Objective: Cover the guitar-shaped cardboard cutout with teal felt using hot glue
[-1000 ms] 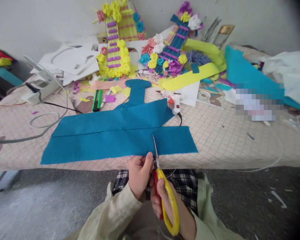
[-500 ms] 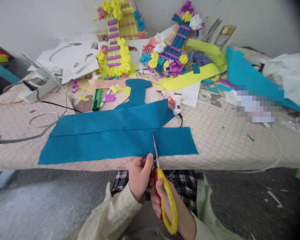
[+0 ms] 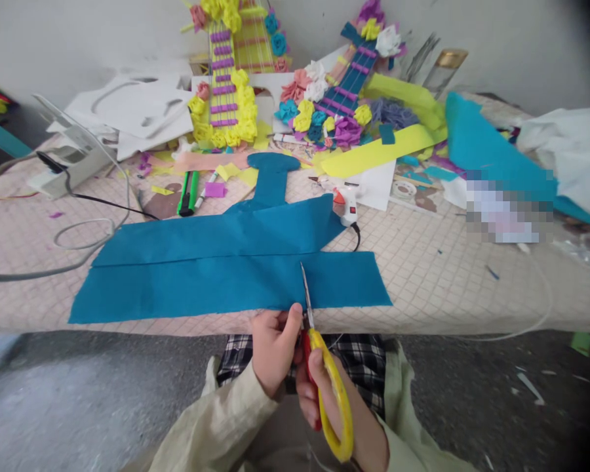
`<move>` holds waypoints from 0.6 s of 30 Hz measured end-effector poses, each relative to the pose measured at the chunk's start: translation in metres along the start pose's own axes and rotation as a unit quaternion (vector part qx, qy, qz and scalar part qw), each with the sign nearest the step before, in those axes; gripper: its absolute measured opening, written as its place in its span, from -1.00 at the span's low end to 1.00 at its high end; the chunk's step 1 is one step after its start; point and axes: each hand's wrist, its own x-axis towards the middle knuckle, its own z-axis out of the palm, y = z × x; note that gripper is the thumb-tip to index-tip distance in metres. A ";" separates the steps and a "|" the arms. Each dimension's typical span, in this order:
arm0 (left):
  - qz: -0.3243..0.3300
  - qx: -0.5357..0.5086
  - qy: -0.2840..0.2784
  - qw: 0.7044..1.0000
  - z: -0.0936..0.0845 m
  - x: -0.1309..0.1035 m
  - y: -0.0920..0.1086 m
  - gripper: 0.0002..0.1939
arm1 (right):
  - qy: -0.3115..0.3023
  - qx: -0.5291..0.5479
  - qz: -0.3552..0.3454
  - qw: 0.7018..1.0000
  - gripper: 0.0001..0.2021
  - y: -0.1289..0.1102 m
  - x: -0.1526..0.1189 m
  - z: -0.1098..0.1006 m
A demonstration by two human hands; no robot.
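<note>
A flat strip of blue crepe-like paper (image 3: 177, 292) lies along the front edge of the table. My left hand (image 3: 275, 344) pinches its near edge, thumb on top and fingers curled below. Just right of that thumb, scissors (image 3: 333, 387) with yellow and red handles are gripped in my right hand (image 3: 344, 400). One blade lies over the blue strip, pointing away from me; the other is mostly hidden beneath it. Behind the strip, a folded blue sheet (image 3: 211, 236) lies next to a blue T-shaped piece (image 3: 270, 180).
A white glue gun (image 3: 349, 203), a green box cutter (image 3: 187, 193) and a white power strip (image 3: 71, 170) lie around the blue pieces. At the back stand a yellow flowered guitar-shaped craft (image 3: 223, 85) and a blue one (image 3: 347, 85), among paper scraps.
The view has shifted very slightly. Both hands, the scissors and the blue strip keep nearly the same places.
</note>
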 end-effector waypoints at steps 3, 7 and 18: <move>0.005 0.005 0.002 1.000 0.000 0.000 0.000 -0.49 | -0.005 -0.003 -0.001 1.000 -0.31 0.002 0.000 -0.001; 0.011 0.014 0.002 1.000 0.000 0.000 -0.003 -0.48 | 0.004 -0.010 0.001 1.000 -0.27 0.003 0.000 0.001; 0.003 0.002 -0.018 1.000 0.000 0.000 -0.005 -0.48 | 0.014 -0.020 -0.001 1.000 -0.31 -0.008 -0.009 0.004</move>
